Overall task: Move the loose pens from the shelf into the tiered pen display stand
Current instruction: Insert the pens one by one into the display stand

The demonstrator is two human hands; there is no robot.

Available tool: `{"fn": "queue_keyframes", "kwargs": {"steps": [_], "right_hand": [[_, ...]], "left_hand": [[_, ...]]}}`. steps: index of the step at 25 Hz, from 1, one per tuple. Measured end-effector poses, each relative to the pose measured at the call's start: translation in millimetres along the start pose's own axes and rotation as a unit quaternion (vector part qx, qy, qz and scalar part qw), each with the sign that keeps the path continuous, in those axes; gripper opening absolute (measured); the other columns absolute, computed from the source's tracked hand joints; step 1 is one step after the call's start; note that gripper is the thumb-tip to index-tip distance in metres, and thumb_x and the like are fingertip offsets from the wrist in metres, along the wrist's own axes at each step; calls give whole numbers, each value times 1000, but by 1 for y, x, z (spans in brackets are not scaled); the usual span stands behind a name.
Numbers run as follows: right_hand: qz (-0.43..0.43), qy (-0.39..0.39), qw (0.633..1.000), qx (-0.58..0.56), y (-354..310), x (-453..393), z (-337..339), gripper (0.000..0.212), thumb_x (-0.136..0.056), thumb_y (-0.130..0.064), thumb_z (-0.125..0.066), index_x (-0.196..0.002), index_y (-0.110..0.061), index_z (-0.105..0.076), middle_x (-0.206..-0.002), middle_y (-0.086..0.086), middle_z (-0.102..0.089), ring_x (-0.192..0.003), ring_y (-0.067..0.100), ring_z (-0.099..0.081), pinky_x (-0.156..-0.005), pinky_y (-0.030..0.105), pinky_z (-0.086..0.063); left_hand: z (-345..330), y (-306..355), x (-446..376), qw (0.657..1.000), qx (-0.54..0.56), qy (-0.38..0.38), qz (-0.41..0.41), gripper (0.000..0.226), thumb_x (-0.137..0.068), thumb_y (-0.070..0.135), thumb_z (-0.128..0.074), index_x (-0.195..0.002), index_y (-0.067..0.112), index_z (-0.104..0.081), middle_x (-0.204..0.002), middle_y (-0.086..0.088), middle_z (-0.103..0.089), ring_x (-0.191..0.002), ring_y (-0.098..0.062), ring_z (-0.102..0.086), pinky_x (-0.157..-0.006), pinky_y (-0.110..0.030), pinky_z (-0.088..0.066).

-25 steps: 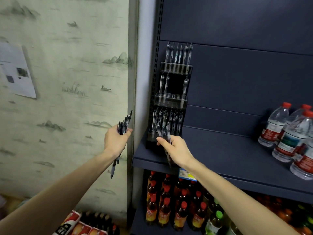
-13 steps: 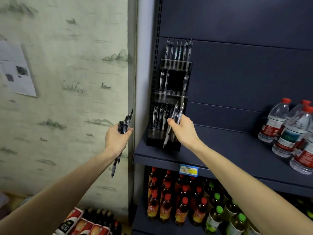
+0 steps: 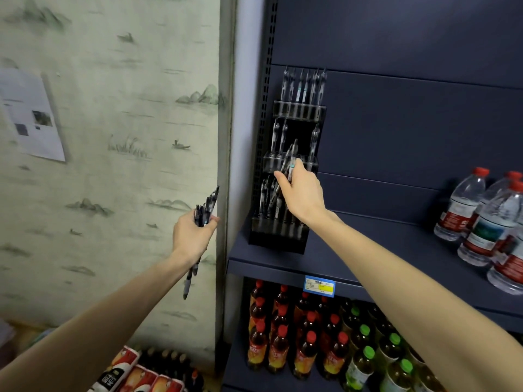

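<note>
R hand point(image 3: 301, 190) closed on a few pens point(image 3: 290, 161), tips up, held at the mid tier of the pen display stand point(image 3: 278, 236) — exact slot can't tell, blurred. L hand point(image 3: 191, 236) fisted round a bundle of pens point(image 3: 206, 207), off to the left of the shelf point(image 3: 368, 250) by the wall. Stand sits at shelf's left end; top tier full, mid tier partly filled. Water bottles point(image 3: 464, 207) far right, well apart.

We see a black pen stand point(image 3: 278, 236) on a dark blue shelf point(image 3: 368, 250); at nine o'clock, pale green wallpaper point(image 3: 113, 137) with inked hills; at five o'clock, red-capped point(image 3: 311, 336) and green-capped bottles point(image 3: 368, 352).
</note>
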State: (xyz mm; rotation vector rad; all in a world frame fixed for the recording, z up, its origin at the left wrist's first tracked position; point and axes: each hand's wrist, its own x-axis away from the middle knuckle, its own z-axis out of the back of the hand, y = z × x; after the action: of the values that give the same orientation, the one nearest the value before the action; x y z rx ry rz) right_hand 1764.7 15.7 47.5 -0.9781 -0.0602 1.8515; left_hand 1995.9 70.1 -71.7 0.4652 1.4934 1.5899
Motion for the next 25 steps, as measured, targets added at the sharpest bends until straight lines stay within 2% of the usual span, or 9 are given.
{"fn": "queue_keyframes", "kwargs": {"steps": [5, 8, 11, 16, 20, 25], "right_hand": [[21, 7, 998, 50, -11, -4, -6, 32, -107, -39, -46, -118, -9, -48, -73, 1, -60, -65, 23, -60, -59, 42, -51], [35, 3, 998, 58, -14, -7, -10, 23, -108, -35, -46, -102, -13, -42, -80, 1, -54, -68, 22, -55, -58, 39, -44], [28, -17, 996, 80, -13, -9, -10, 27, -107, -34, -48, -92, -15, -38, -86, 2, -49, -72, 22, -49, -61, 37, -38], [4, 2, 999, 52, -7, -10, -16, 37, -104, -37, -54, -80, -15, -38, -77, 0, -48, -69, 22, -50, -61, 38, -41], [-7, 13, 999, 37, -4, -11, -19, 38, -101, -41, -59, -81, -13, -42, -75, 0, -52, -68, 22, -53, -60, 37, -41], [-9, 5, 999, 33, -4, -15, -17, 40, -100, -44, -60, -80, -14, -44, -73, -2, -53, -69, 22, -55, -60, 35, -40]], "left_hand": [[2, 2, -2, 1000, -2, 0, -1, 22, -87, 27, -71, -70, 21, -58, -49, 0, -52, -43, -22, -46, -51, -36, -46], [1, 2, -4, 1000, -2, -1, -4, 21, -86, 28, -72, -70, 21, -60, -50, 1, -53, -45, -21, -48, -53, -37, -47], [0, -1, -4, 1000, 2, 2, 1, 22, -85, 29, -73, -68, 24, -60, -48, 5, -53, -47, -22, -48, -54, -38, -47], [-5, -1, -1, 1000, 3, -1, 3, 25, -90, 23, -73, -70, 22, -58, -48, 2, -51, -42, -22, -45, -51, -32, -45], [-8, -3, -3, 1000, 3, -4, 5, 26, -88, 27, -73, -68, 25, -57, -45, 8, -52, -45, -21, -47, -54, -42, -49], [-11, -5, -2, 1000, 22, -12, 11, 27, -90, 22, -72, -70, 24, -55, -47, 8, -49, -43, -21, -44, -49, -33, -43]]}}
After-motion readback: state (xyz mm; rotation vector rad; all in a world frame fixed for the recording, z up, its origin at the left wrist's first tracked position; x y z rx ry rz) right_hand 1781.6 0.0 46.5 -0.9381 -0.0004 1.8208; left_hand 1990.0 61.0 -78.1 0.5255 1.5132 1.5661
